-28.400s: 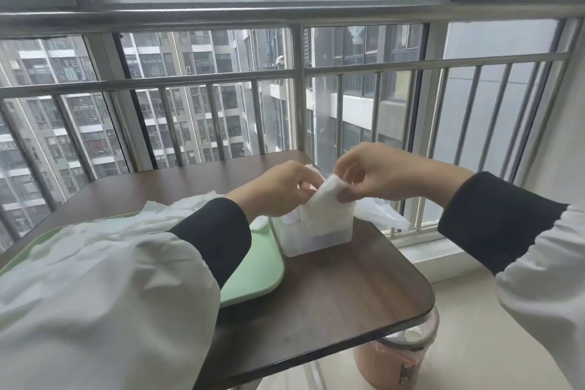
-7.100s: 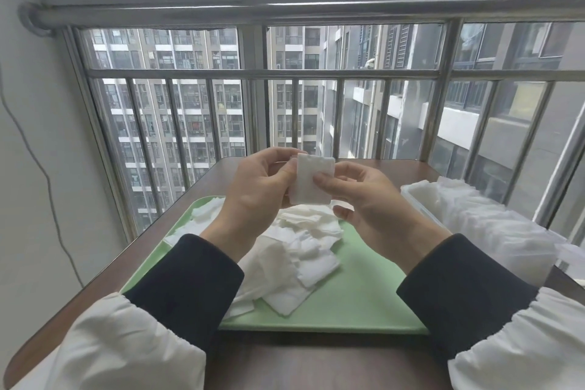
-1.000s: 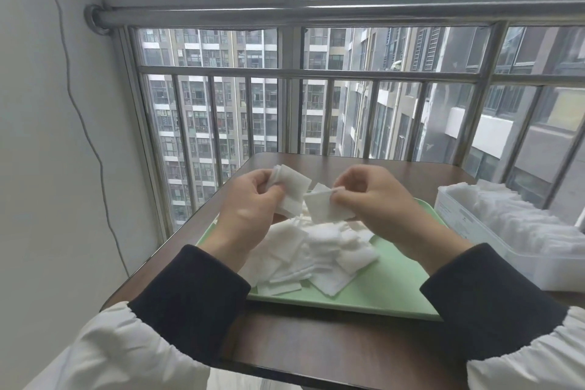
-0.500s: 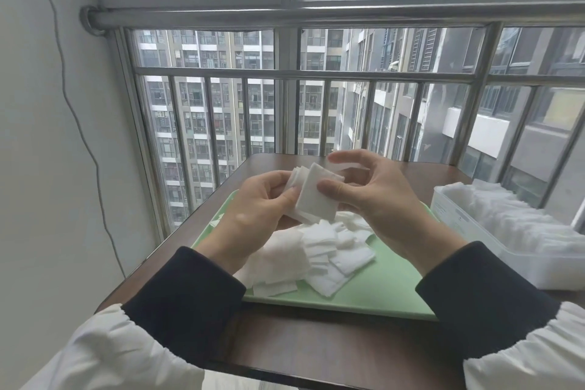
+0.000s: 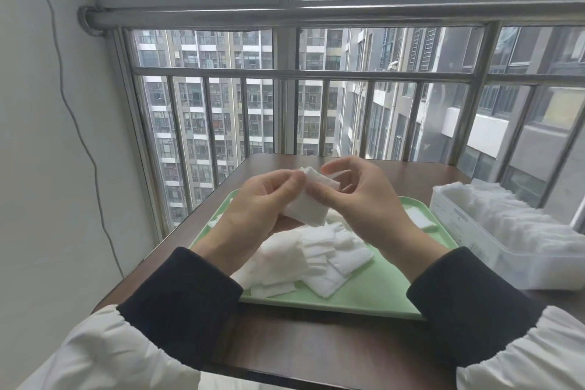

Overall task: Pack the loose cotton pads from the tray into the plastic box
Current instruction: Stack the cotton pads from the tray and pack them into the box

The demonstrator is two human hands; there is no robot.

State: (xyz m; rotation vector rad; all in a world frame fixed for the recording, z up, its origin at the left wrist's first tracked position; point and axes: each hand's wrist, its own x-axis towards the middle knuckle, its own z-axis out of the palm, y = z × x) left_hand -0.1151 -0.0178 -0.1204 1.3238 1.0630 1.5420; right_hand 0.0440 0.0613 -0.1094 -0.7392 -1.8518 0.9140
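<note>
While the left hand (image 5: 262,199) and right hand (image 5: 364,204) both pinch a small stack of pads (image 5: 308,204) above the green tray (image 5: 380,291), we would square its edges before carrying it to the plastic box (image 5: 468,231) (already nearly full). The loose pads (image 5: 311,258) on the tray are thin, soft, fibrous white squares.

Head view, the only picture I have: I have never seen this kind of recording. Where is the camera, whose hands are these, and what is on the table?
No machine here. The camera sits on a person's head and looks forward and down, so the two arms in dark cuffs are the wearer's own. The left hand and right hand together pinch a small stack of cotton pads above a green tray. A pile of loose pads lies on the tray, which sits on a dark table. To the right stands a plastic box, holding rows of pads.
</note>
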